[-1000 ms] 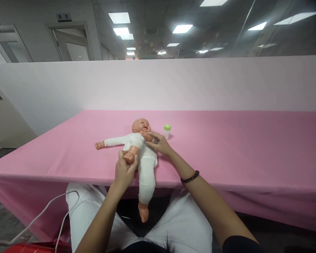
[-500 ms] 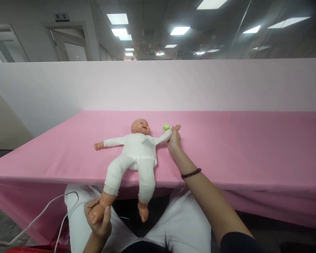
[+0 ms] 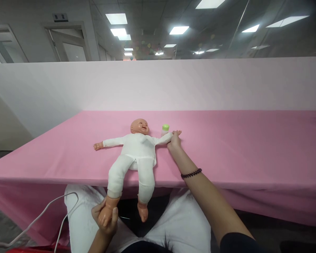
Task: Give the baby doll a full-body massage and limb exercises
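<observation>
L hand (image 3: 110, 227) is low, just this side of the tabletop (image 3: 231, 147) edge, wrapped round one foot of the baby doll (image 3: 139, 147), thumb along its R side; forearm rises from bottom of view. R hand (image 3: 175, 142) is out fwd over the tabletop, closed round the doll's wrist w/ the doll's fingers poking out past it; forearm runs diag. from lower R, dark coiled wristband (image 3: 191, 173) on it. Doll lies face up in a white bodysuit, head twd the wall, arms spread, both lower legs over the near edge; free foot hangs btwn the white trousers (image 3: 185, 218). Green-capped bottle (image 3: 165, 127) stands just behind the held arm, partly hidden. Tabletop has pink cloth, draped down the front. Beyond: plain white low wall (image 3: 173, 84), glass above it, lit ceiling panels (image 3: 179, 30), part-open door (image 3: 73, 49) upper L. White cable (image 3: 42, 214) loops lower L, nr something red (image 3: 38, 249), mostly cut off.
</observation>
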